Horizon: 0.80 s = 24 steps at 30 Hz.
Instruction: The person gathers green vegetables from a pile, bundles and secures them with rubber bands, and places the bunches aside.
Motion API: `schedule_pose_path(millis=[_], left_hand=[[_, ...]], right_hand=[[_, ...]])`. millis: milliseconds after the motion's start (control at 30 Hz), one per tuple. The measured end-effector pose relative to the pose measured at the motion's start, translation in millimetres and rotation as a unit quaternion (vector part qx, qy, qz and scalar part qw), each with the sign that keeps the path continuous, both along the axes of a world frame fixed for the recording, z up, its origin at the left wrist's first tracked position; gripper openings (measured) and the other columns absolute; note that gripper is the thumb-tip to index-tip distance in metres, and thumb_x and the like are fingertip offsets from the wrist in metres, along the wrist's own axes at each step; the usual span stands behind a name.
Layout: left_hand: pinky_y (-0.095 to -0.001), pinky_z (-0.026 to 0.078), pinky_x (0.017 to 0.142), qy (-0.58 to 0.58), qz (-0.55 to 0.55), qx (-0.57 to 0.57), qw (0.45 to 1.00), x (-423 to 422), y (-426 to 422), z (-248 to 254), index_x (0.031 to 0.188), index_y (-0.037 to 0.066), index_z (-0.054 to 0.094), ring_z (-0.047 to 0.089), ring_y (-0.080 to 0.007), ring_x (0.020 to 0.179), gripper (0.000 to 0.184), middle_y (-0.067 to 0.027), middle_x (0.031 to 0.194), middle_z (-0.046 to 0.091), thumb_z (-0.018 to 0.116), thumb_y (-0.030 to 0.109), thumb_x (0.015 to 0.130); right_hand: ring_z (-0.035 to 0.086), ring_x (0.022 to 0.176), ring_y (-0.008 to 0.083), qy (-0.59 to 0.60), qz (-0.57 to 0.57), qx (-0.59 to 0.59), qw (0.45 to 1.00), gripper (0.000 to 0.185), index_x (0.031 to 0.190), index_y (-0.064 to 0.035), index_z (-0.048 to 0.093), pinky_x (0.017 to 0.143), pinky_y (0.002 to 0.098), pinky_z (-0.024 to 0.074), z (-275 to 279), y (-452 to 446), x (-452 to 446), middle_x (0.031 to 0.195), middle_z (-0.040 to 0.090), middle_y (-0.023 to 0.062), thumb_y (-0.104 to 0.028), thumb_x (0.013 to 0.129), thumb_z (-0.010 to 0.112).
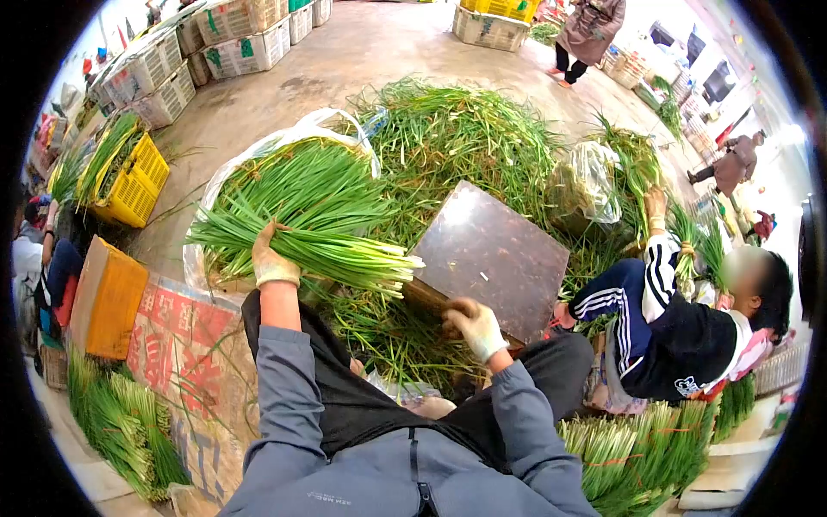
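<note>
Chive bunch [353, 257] lies crosswise, gripped in the left hand [275, 260], its pale stem ends [407, 269] pointing right toward the low table [491, 258]; the right hand [475, 327], fingers curled, any hold unclear, is nearer those ends.

The head view (wide, round-edged) looks forward and down, close above the hands [274, 260] [476, 329].

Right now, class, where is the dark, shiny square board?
In the head view, the dark board sits just right of centre, beyond the right hand and right of the green stalks in the left hand.
</note>
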<state>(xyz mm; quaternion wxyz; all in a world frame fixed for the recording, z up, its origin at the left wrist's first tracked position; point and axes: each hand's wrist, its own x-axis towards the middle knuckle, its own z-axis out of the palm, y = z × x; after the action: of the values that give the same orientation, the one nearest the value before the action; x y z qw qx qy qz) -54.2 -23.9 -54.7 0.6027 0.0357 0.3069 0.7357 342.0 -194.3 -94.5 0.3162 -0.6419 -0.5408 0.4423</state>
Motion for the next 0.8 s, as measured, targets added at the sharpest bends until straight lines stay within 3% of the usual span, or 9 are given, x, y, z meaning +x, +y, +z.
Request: schedule_pose_path(millis=[267,433,500,533,567,600,633,767,800], left_hand=[[-0.052,0.055,0.079,0.0,-0.022,0.007,1.0,16,-2,1,0.095,0.003,0.066,0.064,-0.0323,0.076,0.018,-0.014,0.081,0.067,0.069,0.019,0.086],[-0.0504,0.056,0.075,0.033,-0.033,0.043,0.998,25,-6,5,0.09,0.001,0.067,0.065,-0.0345,0.073,0.021,-0.0168,0.079,0.067,0.07,0.021,0.086],[-0.05,0.056,0.074,0.049,-0.028,0.045,0.997,18,-9,10,0.091,0.0,0.066,0.065,-0.0344,0.073,0.021,-0.0171,0.079,0.068,0.069,0.021,0.086],[-0.0495,0.056,0.073,0.063,-0.027,0.048,0.996,16,-10,12,0.092,0.0,0.066,0.065,-0.0343,0.073,0.022,-0.0175,0.079,0.068,0.069,0.021,0.086],[-0.0495,0.056,0.073,0.061,-0.027,0.048,0.997,13,-12,17,0.092,0.0,0.066,0.065,-0.0343,0.073,0.022,-0.0175,0.079,0.068,0.069,0.021,0.086],[-0.049,0.056,0.074,0.059,-0.022,0.056,0.996,9,-15,23,0.094,-0.001,0.066,0.065,-0.0341,0.074,0.023,-0.0174,0.08,0.068,0.068,0.021,0.087],[-0.0486,0.056,0.076,0.057,-0.018,0.064,0.996,5,-16,25,0.096,-0.001,0.065,0.066,-0.0339,0.075,0.024,-0.0173,0.082,0.069,0.068,0.021,0.087],[-0.0474,0.054,0.083,-0.026,-0.057,0.162,0.985,-9,-15,15,0.099,0.001,0.066,0.066,-0.0333,0.087,0.024,-0.0158,0.091,0.069,0.067,0.023,0.088],[-0.0469,0.054,0.086,-0.009,-0.071,0.177,0.982,-9,-20,20,0.103,0.002,0.066,0.065,-0.0332,0.093,0.025,-0.0144,0.095,0.069,0.068,0.022,0.088]], right_hand=[[0.07,0.096,0.0204,0.051,-0.066,0.19,0.978,0.03,0.113,-0.0007,0.068,0.086,0.0326,0.0534,99,52,-60,0.105,0.073,0.0125,-0.021,0.091,0.07],[0.063,0.081,0.0096,0.052,0.025,0.17,0.984,0.019,0.102,0.0002,0.072,0.078,0.0275,0.0526,69,61,-54,0.088,0.074,0.0065,-0.014,0.091,0.069],[0.065,0.077,0.0125,-0.037,-0.049,0.153,0.986,0.018,0.099,-0.0004,0.073,0.075,0.0287,0.0519,67,50,-35,0.088,0.074,0.0096,-0.015,0.089,0.069],[0.067,0.077,0.0191,-0.039,-0.082,0.151,0.984,0.019,0.097,-0.0006,0.074,0.075,0.0313,0.0519,62,41,-27,0.088,0.073,0.015,-0.016,0.088,0.069],[0.069,0.081,0.0284,-0.164,-0.061,0.094,0.98,0.024,0.098,-0.002,0.074,0.077,0.0363,0.0524,15,39,-4,0.093,0.073,0.0168,-0.022,0.086,0.07],[0.071,0.089,0.0332,-0.263,0.04,-0.047,0.963,0.028,0.102,-0.0041,0.075,0.081,0.0398,0.0529,4,30,11,0.097,0.073,0.0185,-0.026,0.086,0.068],[0.068,0.1,0.0371,-0.453,0.214,-0.126,0.856,0.03,0.106,-0.0066,0.075,0.087,0.0421,0.053,-46,27,30,0.107,0.072,0.0191,-0.026,0.086,0.066],[0.063,0.113,0.0387,-0.434,0.152,-0.167,0.872,0.037,0.114,-0.0062,0.072,0.097,0.0429,0.0498,-46,2,35,0.119,0.068,0.0205,-0.027,0.084,0.07],[0.063,0.111,0.0403,-0.355,0.074,-0.087,0.928,0.039,0.113,-0.0043,0.071,0.095,0.0422,0.0506,-9,7,17,0.118,0.068,0.0216,-0.03,0.083,0.071]])
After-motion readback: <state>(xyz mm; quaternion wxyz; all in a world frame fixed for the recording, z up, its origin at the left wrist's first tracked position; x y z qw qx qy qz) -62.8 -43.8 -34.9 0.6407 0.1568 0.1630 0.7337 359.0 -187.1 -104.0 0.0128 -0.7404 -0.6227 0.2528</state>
